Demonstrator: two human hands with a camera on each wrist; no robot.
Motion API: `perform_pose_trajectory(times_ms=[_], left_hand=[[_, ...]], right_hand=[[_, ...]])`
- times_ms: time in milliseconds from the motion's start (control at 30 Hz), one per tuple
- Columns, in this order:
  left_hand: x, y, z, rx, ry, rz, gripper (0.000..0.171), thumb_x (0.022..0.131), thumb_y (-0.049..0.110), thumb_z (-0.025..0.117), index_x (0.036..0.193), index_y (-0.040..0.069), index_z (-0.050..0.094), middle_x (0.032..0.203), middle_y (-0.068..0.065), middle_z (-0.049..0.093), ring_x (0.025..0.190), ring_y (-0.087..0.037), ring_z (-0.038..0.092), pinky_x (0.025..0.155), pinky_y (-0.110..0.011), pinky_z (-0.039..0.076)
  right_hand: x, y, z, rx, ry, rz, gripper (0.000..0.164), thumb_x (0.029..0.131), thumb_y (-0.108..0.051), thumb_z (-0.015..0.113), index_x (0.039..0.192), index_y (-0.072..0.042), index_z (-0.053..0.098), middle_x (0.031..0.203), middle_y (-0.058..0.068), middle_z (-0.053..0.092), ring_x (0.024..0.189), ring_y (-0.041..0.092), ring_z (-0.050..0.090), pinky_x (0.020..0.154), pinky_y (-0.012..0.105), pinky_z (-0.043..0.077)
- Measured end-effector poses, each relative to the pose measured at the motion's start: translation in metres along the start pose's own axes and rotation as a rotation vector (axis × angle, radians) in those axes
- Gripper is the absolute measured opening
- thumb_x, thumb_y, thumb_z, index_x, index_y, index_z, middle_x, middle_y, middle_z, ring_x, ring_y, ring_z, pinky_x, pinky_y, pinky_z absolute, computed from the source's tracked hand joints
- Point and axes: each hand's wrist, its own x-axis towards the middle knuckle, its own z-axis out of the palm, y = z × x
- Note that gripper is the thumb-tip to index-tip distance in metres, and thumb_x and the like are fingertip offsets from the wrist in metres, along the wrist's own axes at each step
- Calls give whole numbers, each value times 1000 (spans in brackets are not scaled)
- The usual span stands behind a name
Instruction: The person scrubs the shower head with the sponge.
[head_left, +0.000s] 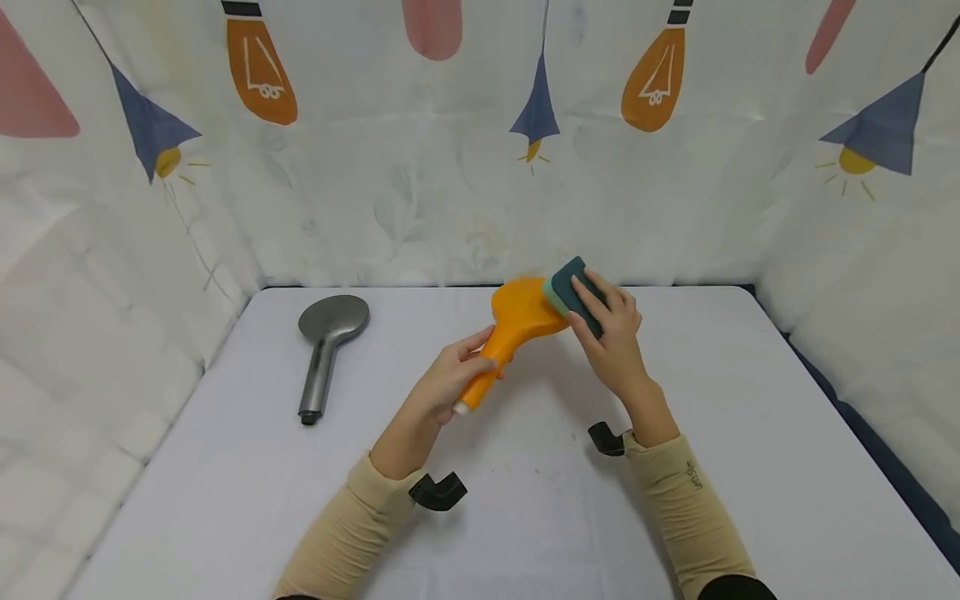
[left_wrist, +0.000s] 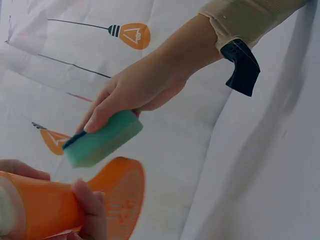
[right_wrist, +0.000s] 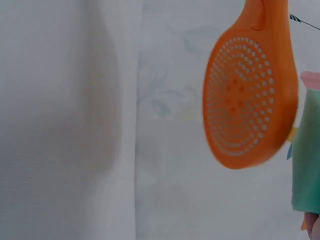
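Observation:
An orange shower head (head_left: 517,312) is held up above the table by my left hand (head_left: 459,371), whose fingers wrap round its handle. The perforated spray face (right_wrist: 239,97) shows in the right wrist view, turned away from the head camera. My right hand (head_left: 615,342) grips a sponge (head_left: 576,293), dark on one side and light green on the other. In the head view the sponge overlaps the right edge of the shower head. From the left wrist, the green side of the sponge (left_wrist: 102,140) appears close beside the back of the orange head.
A grey metallic shower head (head_left: 322,354) lies on the left part of the white table (head_left: 517,517). Patterned cloth walls (head_left: 450,192) rise behind the table and on both sides. Black wrist mounts (head_left: 438,492) stick out from both sleeves.

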Motion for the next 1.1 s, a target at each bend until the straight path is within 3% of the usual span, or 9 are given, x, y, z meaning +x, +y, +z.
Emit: perform_pose_trajectory(times_ms=[133, 233, 433, 667, 900, 1000, 1100], left_hand=[[2, -2, 0, -66, 36, -2, 64, 98, 4, 53, 159, 4, 35, 120, -17, 70, 88, -18, 61, 59, -18, 44], [3, -4, 1, -116, 30, -18, 62, 100, 5, 56, 159, 6, 36, 120, -15, 70, 90, -17, 63, 56, -17, 43], [4, -4, 5, -208, 42, -8, 62, 101, 4, 64, 158, 4, 38, 117, -12, 72, 91, -16, 64, 65, -16, 48], [6, -7, 10, -391, 83, 2, 54, 105, 6, 57, 156, 3, 39, 123, -13, 66, 86, -10, 65, 76, -16, 54], [7, -9, 9, -639, -21, -35, 48, 109, 13, 46, 155, 5, 35, 125, -7, 61, 84, -5, 63, 69, -13, 52], [8, -11, 8, -651, -54, -56, 49, 109, 16, 44, 155, 2, 32, 122, -4, 61, 85, -5, 62, 69, -13, 53], [8, -13, 8, -603, -68, -63, 49, 109, 14, 45, 153, -3, 33, 118, -4, 61, 88, -6, 63, 74, -15, 54]], right_hand=[[-1, 1, -1, 40, 42, 16, 57, 108, -43, 52, 147, -3, 55, 159, 16, 39, 133, 46, 29, 94, 61, 18], [-1, 0, 1, 44, 39, 4, 57, 108, -43, 51, 148, -3, 54, 159, 16, 38, 134, 45, 29, 94, 60, 18], [-2, -3, 0, 66, 85, 7, 58, 107, -44, 52, 148, -3, 54, 160, 14, 39, 135, 43, 29, 94, 58, 18], [-3, -1, -1, 87, 145, 24, 61, 106, -47, 53, 147, -1, 54, 159, 14, 40, 136, 41, 29, 97, 55, 19], [-1, -1, 3, 137, 141, 4, 58, 108, -40, 51, 150, 1, 50, 159, 18, 36, 138, 39, 29, 104, 55, 27], [-2, -1, 6, 151, 128, 16, 58, 109, -39, 49, 153, 0, 45, 161, 17, 34, 136, 38, 29, 105, 56, 29], [-2, -1, 7, 153, 122, 30, 59, 110, -39, 47, 155, 0, 42, 162, 15, 31, 137, 39, 28, 105, 56, 29]])
